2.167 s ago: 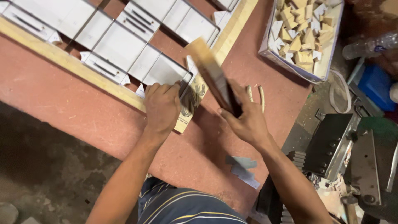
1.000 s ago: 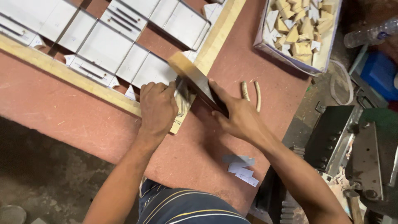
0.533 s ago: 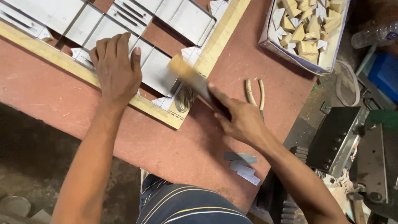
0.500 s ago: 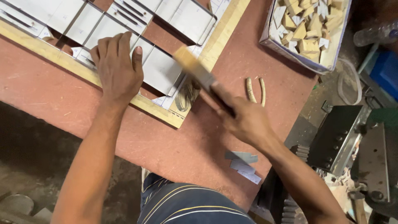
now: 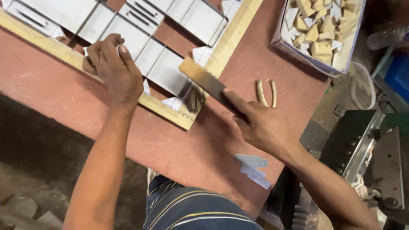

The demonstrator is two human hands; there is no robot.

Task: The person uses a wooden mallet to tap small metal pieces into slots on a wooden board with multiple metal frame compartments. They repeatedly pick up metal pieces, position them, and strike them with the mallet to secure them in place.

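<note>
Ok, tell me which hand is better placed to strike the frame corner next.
The right hand: it grips the wooden block, poised over the wooden frame at its corner. The left hand lies flat on the frame's rail, farther from the corner, holding nothing.

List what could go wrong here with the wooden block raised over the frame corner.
The right hand holds the wooden block above the frame corner; a skewed blow might dent or shift the joint. The left hand rests on the frame rail, so a stray swing could reach its fingers.
</note>
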